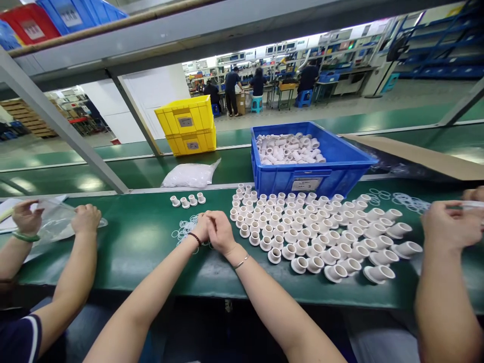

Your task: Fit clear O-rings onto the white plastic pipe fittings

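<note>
My left hand (202, 228) and my right hand (221, 233) meet over the green work surface (151, 267), fingers closed and pressed together. Whatever they may hold between them is hidden. Right beside and partly behind my left hand lies a loose pile of thin clear rings (184, 228). Beyond it, several white flanged sleeves (193, 200) stand in a short row. To the right of my hands, a large group of the same white sleeves (291, 235) stands flange-down in close rows.
Behind the sleeves sits a blue bin (313, 174) heaped with white parts. Yellow bins (191, 141) and a filled plastic bag (191, 175) are farther back. A co-worker's hands (85, 219) handle a clear bag at left; another person's hand (449, 224) is at right, near more rings (410, 202).
</note>
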Available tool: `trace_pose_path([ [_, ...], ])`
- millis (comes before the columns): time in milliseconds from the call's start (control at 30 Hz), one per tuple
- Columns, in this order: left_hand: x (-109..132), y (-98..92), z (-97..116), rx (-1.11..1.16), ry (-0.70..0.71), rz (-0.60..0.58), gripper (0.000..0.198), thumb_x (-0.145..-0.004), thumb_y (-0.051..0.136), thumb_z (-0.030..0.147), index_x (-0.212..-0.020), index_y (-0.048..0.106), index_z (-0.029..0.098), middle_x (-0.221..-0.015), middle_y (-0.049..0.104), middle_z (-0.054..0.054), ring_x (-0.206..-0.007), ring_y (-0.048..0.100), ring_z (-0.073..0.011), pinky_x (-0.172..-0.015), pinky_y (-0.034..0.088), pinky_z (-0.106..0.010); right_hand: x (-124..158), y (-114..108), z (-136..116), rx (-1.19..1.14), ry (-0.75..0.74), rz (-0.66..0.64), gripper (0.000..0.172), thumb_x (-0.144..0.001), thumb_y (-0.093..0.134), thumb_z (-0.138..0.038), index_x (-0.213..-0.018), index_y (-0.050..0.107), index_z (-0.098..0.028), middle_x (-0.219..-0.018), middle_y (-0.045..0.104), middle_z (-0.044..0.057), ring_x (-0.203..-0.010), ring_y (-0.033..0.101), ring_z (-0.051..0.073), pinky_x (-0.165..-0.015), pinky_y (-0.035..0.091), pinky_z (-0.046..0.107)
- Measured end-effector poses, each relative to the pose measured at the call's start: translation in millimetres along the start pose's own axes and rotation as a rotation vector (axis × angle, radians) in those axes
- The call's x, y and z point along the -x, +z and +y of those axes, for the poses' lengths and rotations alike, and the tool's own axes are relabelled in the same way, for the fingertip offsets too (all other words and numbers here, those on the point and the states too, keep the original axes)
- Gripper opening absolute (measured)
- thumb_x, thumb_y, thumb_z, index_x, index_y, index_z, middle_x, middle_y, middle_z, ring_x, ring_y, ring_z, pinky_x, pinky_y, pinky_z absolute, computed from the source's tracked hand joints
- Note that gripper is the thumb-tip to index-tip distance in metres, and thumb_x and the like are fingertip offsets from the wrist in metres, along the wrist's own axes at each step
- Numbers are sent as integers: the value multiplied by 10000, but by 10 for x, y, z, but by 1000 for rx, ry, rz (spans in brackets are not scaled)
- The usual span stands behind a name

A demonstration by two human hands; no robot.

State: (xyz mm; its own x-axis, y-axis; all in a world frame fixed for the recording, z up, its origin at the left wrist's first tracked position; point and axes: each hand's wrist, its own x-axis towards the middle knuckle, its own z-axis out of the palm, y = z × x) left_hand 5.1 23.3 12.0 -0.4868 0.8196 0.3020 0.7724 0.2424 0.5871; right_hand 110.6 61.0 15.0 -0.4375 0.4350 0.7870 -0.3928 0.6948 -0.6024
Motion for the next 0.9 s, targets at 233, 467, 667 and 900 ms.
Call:
trace_pose_path([
  [233, 69, -391, -86, 1, -49, -152, 164, -789, 501, 304, -731, 604, 190, -757, 624, -27, -730, 564, -179, -700, 419, -287, 19, 66, 433, -152, 557, 68, 329, -925, 337, -430, -933, 544, -175, -909, 592, 72, -865, 580, 179, -796, 486, 342],
  [467, 126, -600, -209, 231, -128, -17, 267, -832, 469, 398, -868, 607, 171, -886, 652, -39, -839, 584, -173, -779, 455, -293, 80, 186, 538, -309, 690, -32, 352, -899, 330, -470, -891, 526, -177, -896, 616, 79, -812, 631, 175, -750, 523, 342],
  [667, 176, -698, -384, 470, -200, 192, 339, -832, 469, 451, -862, 610, 144, -874, 654, -59, -833, 605, -173, -723, 486, -279, 89, 158, 445, -118, 565, -163, 206, -863, 429, -344, -920, 538, -179, -879, 613, 64, -816, 606, 184, -760, 508, 351],
  [900, 61, -941, -907, 27, -320, 581, 161, -772, 537, 248, -889, 605, 160, -968, 561, -83, -847, 546, -204, -868, 428, -385, 115, 125, 400, 139, 262, -367, 119, -817, 482, -192, -899, 565, -169, -886, 569, 76, -844, 556, 200, -770, 485, 360],
])
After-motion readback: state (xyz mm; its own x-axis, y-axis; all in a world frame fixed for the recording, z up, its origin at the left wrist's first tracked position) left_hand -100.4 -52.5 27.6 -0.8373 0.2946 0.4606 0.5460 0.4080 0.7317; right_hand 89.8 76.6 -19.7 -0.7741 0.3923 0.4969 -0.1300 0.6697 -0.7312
